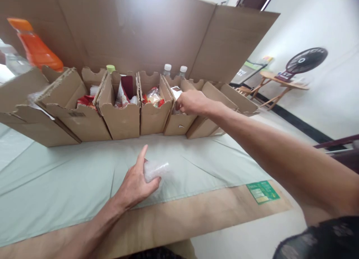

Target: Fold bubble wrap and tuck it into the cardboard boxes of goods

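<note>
Left hand (137,182) closed on crumpled clear plastic bag (155,170), index finger raised, wrist rested on pale green cloth (70,176). Right hand (192,102) curled over rim of cardboard box (179,124); whether anything is gripped cannot be told. Snack packets (153,96) seen in neighbouring boxes; capped bottles (167,69) stood behind; orange bottle (36,46) far left.

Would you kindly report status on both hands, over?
Left hand shut on crumpled clear plastic bag over pale green cloth. Right hand inside open brown cardboard box, at white packet; grip unclear. Neighbouring boxes close either side.
</note>
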Motion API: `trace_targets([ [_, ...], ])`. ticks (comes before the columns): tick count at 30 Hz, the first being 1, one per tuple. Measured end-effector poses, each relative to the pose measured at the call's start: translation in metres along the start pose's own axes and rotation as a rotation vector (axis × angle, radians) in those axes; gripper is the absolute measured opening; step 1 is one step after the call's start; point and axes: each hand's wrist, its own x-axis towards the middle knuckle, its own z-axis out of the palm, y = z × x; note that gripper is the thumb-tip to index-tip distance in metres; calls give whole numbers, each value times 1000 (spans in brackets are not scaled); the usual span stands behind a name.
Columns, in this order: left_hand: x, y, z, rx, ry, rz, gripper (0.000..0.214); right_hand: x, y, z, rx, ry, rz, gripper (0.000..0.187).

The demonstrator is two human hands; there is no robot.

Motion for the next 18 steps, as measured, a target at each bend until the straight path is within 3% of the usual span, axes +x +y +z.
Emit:
trace_targets([
  [1, 0, 2, -3, -53, 39, 8, 86, -13, -2, -11, -45, 83, 53, 13],
  [3, -3, 6, -13, -147, 122, 87, 58, -49, -8, -31, -35, 381, 69, 25],
  [5, -8, 13, -25, -190, 191, 243, 29, -91, -18, -36, 45, 625, -3, 27],
  [6, -11, 16, -30, -196, 212, 321, 21, -112, -25, -31, 83, 653, -68, 25],
  [8, -17, 23, -35, -195, 173, 413, 21, -144, -43, -8, 189, 535, -243, 20],
  [10, -20, 26, -34, -186, 13, 420, 20, -158, -59, 16, 368, 241, -403, 21],
  [12, -19, 24, -28, -184, -123, 404, 16, -149, -70, 26, 513, 37, -430, 20],
  [13, -16, 21, -25, -181, -142, 384, 22, -136, -73, 24, 525, 27, -394, 20],
  [16, -6, 9, -19, -155, -124, 238, 60, -74, -74, -1, 276, 209, -244, 21],
  [18, -1, 2, -18, -122, -181, 109, 90, -25, -74, -16, 26, 165, -188, 23],
])
